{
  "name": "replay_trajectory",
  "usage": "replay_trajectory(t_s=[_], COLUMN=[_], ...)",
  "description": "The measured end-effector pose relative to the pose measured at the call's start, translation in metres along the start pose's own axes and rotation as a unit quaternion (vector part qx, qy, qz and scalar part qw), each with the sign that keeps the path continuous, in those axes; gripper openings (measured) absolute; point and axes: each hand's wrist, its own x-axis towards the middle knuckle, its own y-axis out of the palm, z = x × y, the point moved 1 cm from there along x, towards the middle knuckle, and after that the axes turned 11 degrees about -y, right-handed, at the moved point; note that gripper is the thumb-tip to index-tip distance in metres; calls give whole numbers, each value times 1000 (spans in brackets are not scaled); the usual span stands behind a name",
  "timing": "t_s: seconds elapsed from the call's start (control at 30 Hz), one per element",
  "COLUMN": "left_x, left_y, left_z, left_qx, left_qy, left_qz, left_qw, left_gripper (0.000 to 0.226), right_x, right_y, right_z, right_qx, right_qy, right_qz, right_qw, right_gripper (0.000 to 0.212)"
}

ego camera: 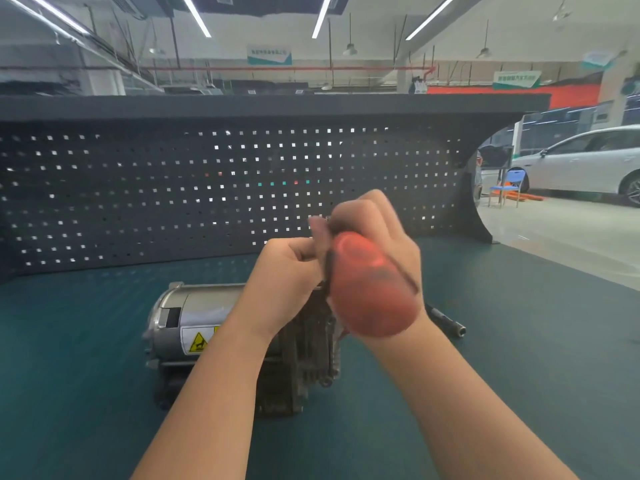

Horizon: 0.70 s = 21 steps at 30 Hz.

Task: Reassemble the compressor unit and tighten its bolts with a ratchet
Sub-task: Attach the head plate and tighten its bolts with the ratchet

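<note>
Green bench (104,393) bears compressor (194,323); right hand (374,230) grips red-handled ratchet (370,289).

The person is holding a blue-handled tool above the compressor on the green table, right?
Not quite. The head view shows the tool's handle is red-orange, not blue. The right hand grips it above the compressor on the green table.

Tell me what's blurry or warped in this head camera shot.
Head view: the red tool handle in the right hand is smeared, close to the lens; the left hand is softer-edged; the compressor reads fairly sharp; wide-angle bends the pegboard top.
</note>
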Motion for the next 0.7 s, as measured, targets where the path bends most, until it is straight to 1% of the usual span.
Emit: replay_trajectory(t_s=[0.03,0.07,0.1,0.13,0.17,0.2,0.23,0.3,0.33,0.37,0.4,0.43,0.47,0.5,0.53,0.57,0.6,0.63,0.67,0.7], left_x=[-1,-1,-1,0,2,4,5,5,5,4,4,4,5,4,3,1,0,-2,-2,-2], left_y=[-1,-1,-1,-2,-2,-2,-1,0,0,0,0,0,-1,0,0,2,3,3,2,2], left_z=[0,0,-2,-2,0,2,3,3,4,4,4,3,3,1,0,-3,-3,-3,-2,-3], left_qx=[20,14,-10,-37,-44,-34,-26,-19,-19,-23,-25,-28,-31,-38,-45,-53,-52,-46,-41,-40], left_qy=[19,24,19,11,5,1,-8,-13,-12,-15,-16,-21,-22,-24,-19,-10,5,17,22,17], left_qz=[1,10,30,43,50,46,40,32,29,30,28,26,24,24,28,32,29,24,21,17], left_qw=[1000,1000,999,998,998,998,999,999,999,999,999,999,999,999,998,998,998,999,999,999], left_gripper=[25,22,18,12,10,10,11,14,15,15,13,12,10,8,7,7,17,30,38,44], right_x=[-2,-4,-6,-7,-8,-8,-6,-2,-1,-2,-4,-5,-5,-4,-2,0,2,3,3,2], right_y=[2,3,3,2,0,-1,-2,-2,-1,-1,-2,-3,-5,-7,-7,-7,-7,-5,-4,-3], right_z=[2,3,2,-1,-5,-11,-19,-34,-38,-40,-40,-36,-31,-24,-19,-14,-10,-7,-6,-6], right_qx=[-1,14,53,118,197,268,332,437,465,468,445,400,337,266,202,149,101,72,69,77], right_qy=[-1,16,51,106,178,262,349,491,531,543,528,487,424,343,256,173,101,51,26,23], right_qz=[3,-7,-36,-89,-158,-223,-269,-312,-324,-328,-320,-306,-282,-246,-198,-138,-80,-38,-17,-15], right_qw=[1000,1000,997,983,951,900,834,685,630,616,648,713,792,866,924,964,987,995,997,997], right_gripper=[16,17,17,17,16,15,15,19,21,22,22,22,21,20,19,17,15,17,21,22])
